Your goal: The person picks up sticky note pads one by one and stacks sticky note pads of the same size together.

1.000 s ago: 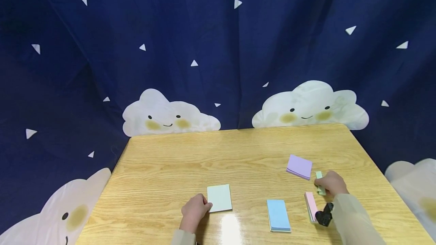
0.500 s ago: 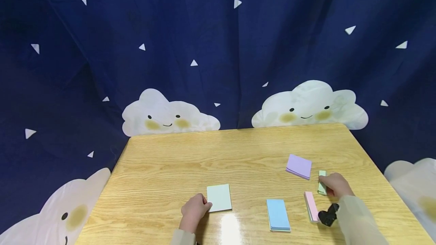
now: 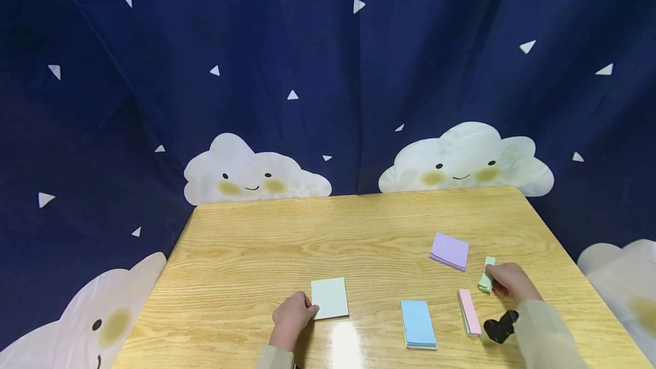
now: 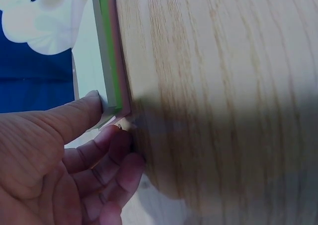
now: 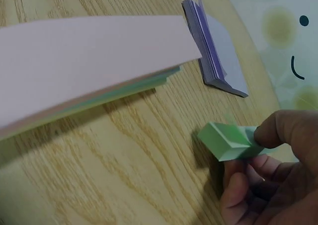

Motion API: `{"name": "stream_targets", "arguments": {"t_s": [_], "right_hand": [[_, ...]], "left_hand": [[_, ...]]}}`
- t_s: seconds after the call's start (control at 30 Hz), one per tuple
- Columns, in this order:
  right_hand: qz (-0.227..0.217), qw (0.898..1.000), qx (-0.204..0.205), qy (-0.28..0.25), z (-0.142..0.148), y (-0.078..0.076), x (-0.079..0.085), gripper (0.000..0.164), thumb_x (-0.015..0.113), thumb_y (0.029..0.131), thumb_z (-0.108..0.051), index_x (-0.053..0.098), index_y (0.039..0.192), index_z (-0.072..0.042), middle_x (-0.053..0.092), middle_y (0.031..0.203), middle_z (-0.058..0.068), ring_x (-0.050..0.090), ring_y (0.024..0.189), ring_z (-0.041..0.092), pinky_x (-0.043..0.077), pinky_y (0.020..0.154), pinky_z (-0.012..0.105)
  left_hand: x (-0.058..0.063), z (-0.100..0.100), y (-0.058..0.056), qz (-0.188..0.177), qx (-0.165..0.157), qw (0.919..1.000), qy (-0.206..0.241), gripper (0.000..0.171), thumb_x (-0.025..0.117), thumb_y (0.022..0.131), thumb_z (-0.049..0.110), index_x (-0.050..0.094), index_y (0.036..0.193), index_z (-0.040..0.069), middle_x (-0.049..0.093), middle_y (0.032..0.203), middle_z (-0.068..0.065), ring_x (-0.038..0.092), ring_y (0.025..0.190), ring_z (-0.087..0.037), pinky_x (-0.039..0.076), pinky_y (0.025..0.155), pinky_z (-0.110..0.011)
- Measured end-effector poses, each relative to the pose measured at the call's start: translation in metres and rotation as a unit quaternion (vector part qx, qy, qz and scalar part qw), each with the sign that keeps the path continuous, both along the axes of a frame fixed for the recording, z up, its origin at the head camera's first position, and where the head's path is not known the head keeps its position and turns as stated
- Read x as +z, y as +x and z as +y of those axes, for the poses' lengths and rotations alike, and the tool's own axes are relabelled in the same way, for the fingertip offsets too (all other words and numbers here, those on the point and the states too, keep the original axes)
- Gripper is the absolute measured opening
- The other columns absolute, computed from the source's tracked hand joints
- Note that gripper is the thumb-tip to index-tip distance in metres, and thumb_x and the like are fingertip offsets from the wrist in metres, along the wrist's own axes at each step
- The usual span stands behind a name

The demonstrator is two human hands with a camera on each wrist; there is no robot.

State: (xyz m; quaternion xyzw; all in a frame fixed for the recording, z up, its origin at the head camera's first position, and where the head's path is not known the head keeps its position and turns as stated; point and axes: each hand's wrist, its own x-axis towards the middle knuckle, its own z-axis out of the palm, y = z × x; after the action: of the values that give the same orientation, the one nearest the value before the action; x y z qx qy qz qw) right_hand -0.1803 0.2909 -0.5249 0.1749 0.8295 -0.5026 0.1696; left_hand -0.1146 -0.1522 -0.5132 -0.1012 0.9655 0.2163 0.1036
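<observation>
At the table's centre front, my left hand (image 3: 294, 316) holds the near left corner of a square sticky note stack (image 3: 329, 298). In the left wrist view, the thumb lies on the pale top pad (image 4: 92, 56), fingers curled at its lower corner; green and dark pink layers show beneath. Over at the right, my right hand (image 3: 514, 282) pinches a narrow light green sticky note pad (image 3: 487, 274) between thumb and fingers. The right wrist view shows this green pad (image 5: 228, 141) from its end, tilted, its top sheets slightly lifted.
A purple sticky note pad (image 3: 450, 251) lies just left of the green one. Nearer me are a narrow pink-topped stack (image 3: 468, 312) and a blue-topped stack (image 3: 418, 323). A dark blue curtain (image 3: 328, 73) with clouds hangs behind the wooden table (image 3: 256, 244).
My right hand has shifted slightly right with the green pad, which has turned so its far end leans right; its pieces look more evenly stacked. The left hand stays at its stack.
</observation>
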Motion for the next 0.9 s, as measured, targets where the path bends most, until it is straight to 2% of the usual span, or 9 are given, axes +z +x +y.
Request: {"name": "stream_targets", "arguments": {"t_s": [0.17, 0.43, 0.57, 0.7, 0.9], "right_hand": [[-0.01, 1.0, 0.006, -0.023, 0.0, 0.004, 0.003, 0.016, 0.043, 0.077, -0.015, 0.049, 0.065, -0.005, 0.048, 0.057, 0.002, 0.044, 0.05, 0.012, 0.041, 0.049, 0.026], [-0.02, 0.999, 0.003, -0.042, -0.003, 0.008, 0.015, 0.016, 0.043, 0.081, -0.016, 0.045, 0.068, -0.007, 0.047, 0.06, 0.001, 0.045, 0.056, 0.014, 0.042, 0.056, 0.03], [-0.011, 0.999, 0.002, -0.037, -0.005, 0.008, 0.02, 0.017, 0.044, 0.081, -0.017, 0.049, 0.076, -0.002, 0.048, 0.06, 0.001, 0.047, 0.057, 0.014, 0.043, 0.057, 0.031], [0.001, 1.0, 0.004, -0.018, -0.008, 0.009, 0.024, 0.025, 0.045, 0.081, -0.018, 0.051, 0.088, 0.005, 0.049, 0.06, 0.0, 0.049, 0.057, 0.013, 0.044, 0.055, 0.031], [0.007, 1.0, 0.007, -0.018, -0.012, 0.011, 0.027, 0.033, 0.046, 0.079, -0.015, 0.049, 0.097, 0.012, 0.05, 0.061, 0.0, 0.05, 0.056, 0.012, 0.045, 0.055, 0.03]], "left_hand": [[-0.001, -0.001, 0.0, 0.001, 0.0, 1.0, 0.004, 0.024, 0.064, 0.077, 0.027, 0.047, 0.066, 0.014, 0.047, 0.062, 0.001, 0.043, 0.057, -0.014, 0.034, 0.055, -0.034], [0.0, -0.001, 0.0, 0.003, -0.001, 1.0, 0.008, 0.024, 0.065, 0.078, 0.027, 0.047, 0.067, 0.014, 0.047, 0.063, 0.001, 0.044, 0.058, -0.015, 0.034, 0.055, -0.035], [0.002, -0.001, 0.0, 0.001, -0.001, 1.0, 0.007, 0.024, 0.065, 0.077, 0.028, 0.048, 0.067, 0.014, 0.048, 0.064, 0.001, 0.044, 0.058, -0.014, 0.034, 0.055, -0.035], [0.002, -0.001, 0.0, -0.003, -0.002, 1.0, 0.007, 0.024, 0.065, 0.078, 0.028, 0.048, 0.067, 0.014, 0.048, 0.064, 0.001, 0.044, 0.058, -0.014, 0.034, 0.056, -0.034], [0.001, -0.001, 0.0, -0.008, -0.002, 0.9999, 0.006, 0.024, 0.065, 0.078, 0.027, 0.048, 0.067, 0.014, 0.048, 0.063, 0.001, 0.044, 0.058, -0.014, 0.033, 0.056, -0.034]]}}
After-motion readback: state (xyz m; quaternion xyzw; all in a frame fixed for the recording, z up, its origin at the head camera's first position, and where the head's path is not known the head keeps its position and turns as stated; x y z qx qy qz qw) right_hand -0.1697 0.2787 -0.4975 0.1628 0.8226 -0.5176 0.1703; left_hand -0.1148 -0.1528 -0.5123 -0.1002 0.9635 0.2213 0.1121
